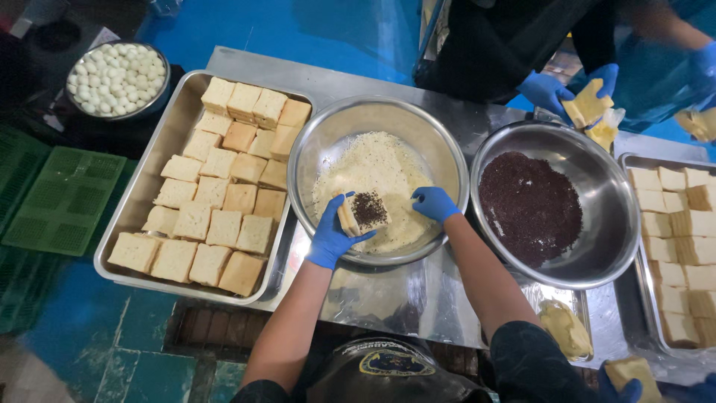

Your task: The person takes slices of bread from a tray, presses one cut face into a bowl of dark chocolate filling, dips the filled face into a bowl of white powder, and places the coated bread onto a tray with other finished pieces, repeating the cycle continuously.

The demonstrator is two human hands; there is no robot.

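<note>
My left hand (332,235), in a blue glove, holds a square bread sandwich (363,211) topped with dark chocolate sprinkles over a steel bowl (313,145) of grated cheese. My right hand (434,203), also gloved, reaches into the cheese (373,168) beside the sandwich, fingers curled down into it. To the right stands a second steel bowl (604,183) holding dark chocolate sprinkles (529,205).
A steel tray (153,168) of stacked bread squares lies at the left; another bread tray (634,160) is at the right edge. A co-worker's gloved hands (548,89) hold bread beyond the sprinkle bowl. A bowl of white balls (119,78) sits far left, above green crates (63,198).
</note>
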